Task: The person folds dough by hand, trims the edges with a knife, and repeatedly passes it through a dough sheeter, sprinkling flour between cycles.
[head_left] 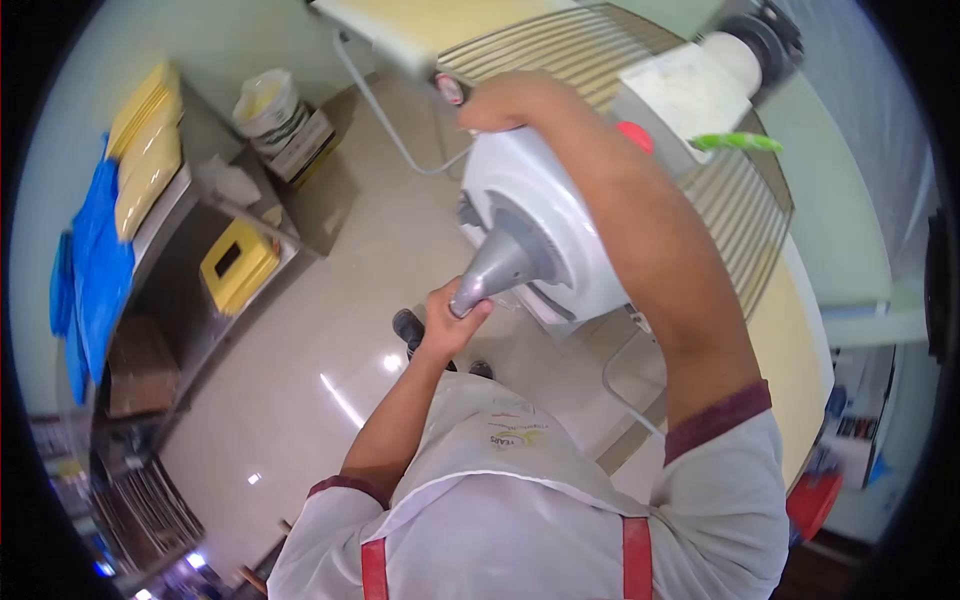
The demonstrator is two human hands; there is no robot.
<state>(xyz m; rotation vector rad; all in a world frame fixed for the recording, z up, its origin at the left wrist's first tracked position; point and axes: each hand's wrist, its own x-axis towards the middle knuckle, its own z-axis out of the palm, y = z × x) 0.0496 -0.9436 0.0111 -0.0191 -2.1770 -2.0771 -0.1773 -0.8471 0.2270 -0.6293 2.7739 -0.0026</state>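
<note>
My left hand [446,325] is closed around the narrow end of a silver tapered spout [492,262]. The spout sticks out of a rounded white machine [597,262] toward my body. My right arm reaches over the top of this machine, and my right hand [505,98] bends down at its far edge, touching or very near it. The fingers of that hand are hidden. Just beyond it is a dark cylindrical part with a red and white label [450,88].
A metal wire rack [555,38] lies on the pale yellow table [808,335] behind the machine, with a white boxy device [685,90] and a green-handled tool [738,143]. At left, a steel shelf [165,215] holds yellow trays [150,150] and blue plastic [100,260]. A white bucket [268,100] stands beyond.
</note>
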